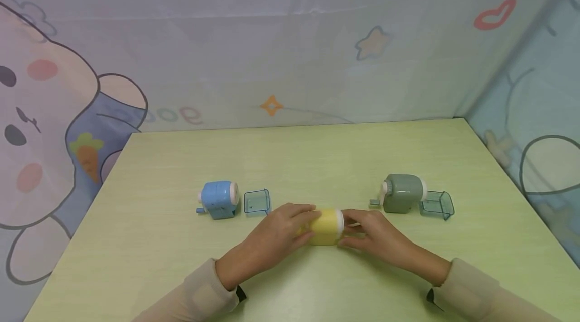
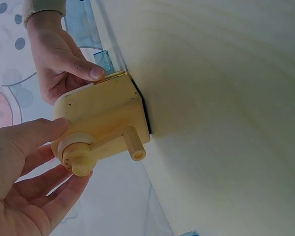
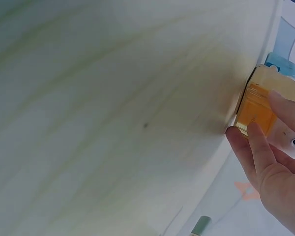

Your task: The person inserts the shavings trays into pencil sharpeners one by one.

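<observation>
A yellow hand-crank pencil sharpener (image 1: 327, 227) with a white front ring stands on the table between both hands. My left hand (image 1: 281, 231) holds its crank side, thumb on the body and fingers curled round the crank hub in the left wrist view, where the crank (image 2: 133, 146) shows. On the opposite face, my right hand (image 1: 373, 236) pinches the see-through orange shavings drawer (image 3: 255, 112), which sits in the sharpener's body. The right wrist view shows the thumb at one edge of the drawer and fingertips at the other.
A blue sharpener (image 1: 218, 200) stands at the left with a clear blue drawer (image 1: 257, 202) beside it. At the right is a grey-green sharpener (image 1: 402, 193) with its clear drawer (image 1: 437, 205). A printed cloth (image 1: 317, 60) hangs behind the table (image 1: 136, 261).
</observation>
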{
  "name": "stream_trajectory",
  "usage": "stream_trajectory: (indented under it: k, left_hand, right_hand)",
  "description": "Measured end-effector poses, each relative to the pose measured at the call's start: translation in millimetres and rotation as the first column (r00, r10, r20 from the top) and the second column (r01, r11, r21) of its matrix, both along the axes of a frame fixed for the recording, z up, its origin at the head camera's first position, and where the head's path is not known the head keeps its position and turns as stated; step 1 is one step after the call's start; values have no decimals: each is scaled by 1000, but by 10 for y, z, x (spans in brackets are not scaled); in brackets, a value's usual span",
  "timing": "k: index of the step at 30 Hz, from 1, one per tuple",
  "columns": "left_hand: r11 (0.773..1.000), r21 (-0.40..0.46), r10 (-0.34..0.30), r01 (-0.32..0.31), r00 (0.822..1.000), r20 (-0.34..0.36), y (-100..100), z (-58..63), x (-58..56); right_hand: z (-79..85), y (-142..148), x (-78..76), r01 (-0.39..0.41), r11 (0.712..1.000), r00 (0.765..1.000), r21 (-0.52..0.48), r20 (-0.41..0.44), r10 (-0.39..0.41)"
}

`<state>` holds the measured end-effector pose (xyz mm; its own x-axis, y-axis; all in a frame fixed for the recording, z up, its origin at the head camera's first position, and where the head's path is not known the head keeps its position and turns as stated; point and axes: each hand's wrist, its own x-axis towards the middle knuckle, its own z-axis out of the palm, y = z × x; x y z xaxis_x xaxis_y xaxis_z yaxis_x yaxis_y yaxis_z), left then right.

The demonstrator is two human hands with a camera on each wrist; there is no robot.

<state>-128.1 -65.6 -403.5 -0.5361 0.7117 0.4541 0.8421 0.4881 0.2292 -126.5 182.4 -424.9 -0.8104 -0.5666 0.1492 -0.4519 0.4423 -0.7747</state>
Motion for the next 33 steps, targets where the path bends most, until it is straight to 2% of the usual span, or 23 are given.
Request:
stream_trajectory:
  k: [22, 33]
  left_hand:
    - [1000, 15, -4, 5, 1000, -25, -6, -2, 3]
    - [1000, 11, -4, 5, 1000, -15, -8, -6, 4]
  right_hand:
    - [-23, -36, -10, 4, 1000, 1000, -18, 20, -4]
    - [-21, -63, -7, 30, 999, 999, 34, 14, -31]
